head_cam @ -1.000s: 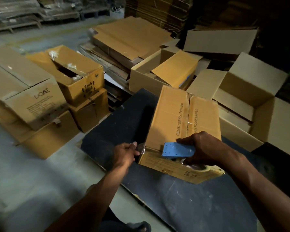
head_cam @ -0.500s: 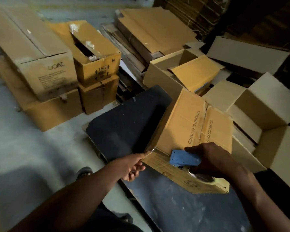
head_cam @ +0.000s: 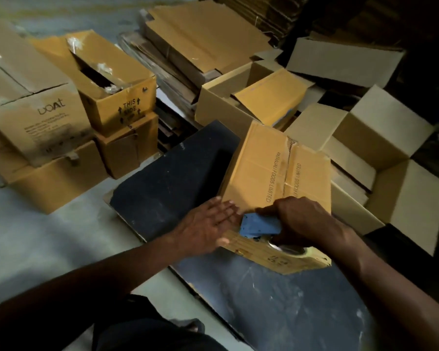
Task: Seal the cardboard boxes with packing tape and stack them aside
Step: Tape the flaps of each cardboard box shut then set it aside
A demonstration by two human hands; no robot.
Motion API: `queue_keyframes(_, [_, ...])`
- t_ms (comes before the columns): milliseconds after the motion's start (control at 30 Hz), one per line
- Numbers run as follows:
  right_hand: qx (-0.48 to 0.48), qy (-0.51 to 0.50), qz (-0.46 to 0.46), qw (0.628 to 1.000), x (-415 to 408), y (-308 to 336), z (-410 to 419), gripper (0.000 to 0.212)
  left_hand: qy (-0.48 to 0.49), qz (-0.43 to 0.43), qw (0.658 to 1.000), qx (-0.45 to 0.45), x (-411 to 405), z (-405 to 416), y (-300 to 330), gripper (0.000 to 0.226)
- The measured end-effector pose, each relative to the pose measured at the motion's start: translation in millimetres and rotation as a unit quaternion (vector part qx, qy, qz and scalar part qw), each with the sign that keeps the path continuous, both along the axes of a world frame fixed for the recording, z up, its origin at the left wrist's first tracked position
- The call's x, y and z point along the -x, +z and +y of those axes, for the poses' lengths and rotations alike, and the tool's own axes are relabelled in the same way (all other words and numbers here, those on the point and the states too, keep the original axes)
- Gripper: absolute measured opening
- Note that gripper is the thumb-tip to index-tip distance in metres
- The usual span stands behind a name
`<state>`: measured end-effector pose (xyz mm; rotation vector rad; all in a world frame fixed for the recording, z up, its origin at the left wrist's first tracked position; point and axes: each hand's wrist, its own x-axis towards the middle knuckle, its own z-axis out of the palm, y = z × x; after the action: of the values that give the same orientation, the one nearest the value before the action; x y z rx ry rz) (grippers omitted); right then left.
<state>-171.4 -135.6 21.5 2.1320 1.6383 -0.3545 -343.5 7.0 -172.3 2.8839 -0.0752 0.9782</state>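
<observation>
- Right hand (head_cam: 303, 219) is wrapped round the blue tape dispenser (head_cam: 260, 228), fingers curled over its top, pressing it down at the near edge of the cardboard box (head_cam: 276, 173).
- The roll of packing tape (head_cam: 293, 250) peeks out under that hand, lying against the box's near side face.
- Left hand (head_cam: 208, 224) lies flat with straight fingers spread on the box's near left corner, fingertips just beside the dispenser's blue plate, thumb down on the side face.
- The box sits tilted on the dark counter (head_cam: 167, 188), top flaps closed with the centre seam running away from the person; print along the seam reads "FOODS LIMITED".
- Right of it, an open empty box (head_cam: 390, 158) with pale flaps standing up, touching or nearly touching the box being taped; cannot tell which.
- Behind it, another open box (head_cam: 223, 107) with a yellow-brown flap (head_cam: 269, 102) folded down into it.
- Further back, a pile of flattened cartons (head_cam: 203, 44).
- Off to the left on the floor (head_cam: 23, 236), stacked boxes: one marked "boAt" (head_cam: 36, 107) on a lower box, and beside it one marked "THIS SIDE" (head_cam: 112, 87), its top gaping, on another.
</observation>
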Motion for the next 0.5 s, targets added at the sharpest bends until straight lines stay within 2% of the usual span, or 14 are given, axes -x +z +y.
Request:
queue_keyframes(100, [0.025, 0.032, -0.004, 0.999, 0, 0, -11, 0.073, -0.015, -0.059, 0.997, -0.039, -8, 14, -20, 0.046])
queue_keyframes(233, [0.057, 0.004, 0.018, 0.998, -6, 3, -16, 0.083, -0.039, -0.111, 0.991, -0.058, -17, 14, -13, 0.033])
queue_keyframes(367, [0.060, -0.036, 0.070, 0.995, -14, 9, -28, 0.081, -0.047, -0.092, 0.994, -0.040, -15, 15, -11, 0.033])
queue_keyframes(500, [0.055, -0.057, 0.083, 0.993, -23, 13, -37, 0.083, -0.036, -0.085, 0.994, -0.050, -16, 12, -13, 0.030])
